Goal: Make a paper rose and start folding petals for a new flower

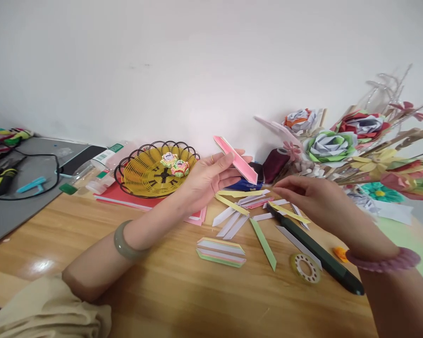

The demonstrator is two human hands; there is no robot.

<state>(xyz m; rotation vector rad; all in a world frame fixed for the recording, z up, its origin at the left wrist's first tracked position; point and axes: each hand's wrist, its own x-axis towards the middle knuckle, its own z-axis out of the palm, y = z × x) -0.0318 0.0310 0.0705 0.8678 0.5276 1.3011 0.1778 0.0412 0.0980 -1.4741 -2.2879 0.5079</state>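
Observation:
My left hand (216,176) is raised above the table and pinches a pink folded paper strip (235,160) with pointed ends between thumb and fingers. My right hand (313,197) hovers over the right side of some scattered paper strips (232,220), its thumb and fingertips together; no strip shows between them. Beneath that hand lie a yellow strip (291,212) and a long dark green tool (317,249). Nearer to me, several folded strips (221,252) rest in a neat stack. A green strip (264,244) lies apart at its right.
A yellow wicker basket (141,176) with two small paper balls stands at the back left on red paper. A tape roll (305,268) lies at the front right. Paper flowers (333,145) crowd the back right beside a dark thread spool (277,164). A screwdriver (5,179) lies far left.

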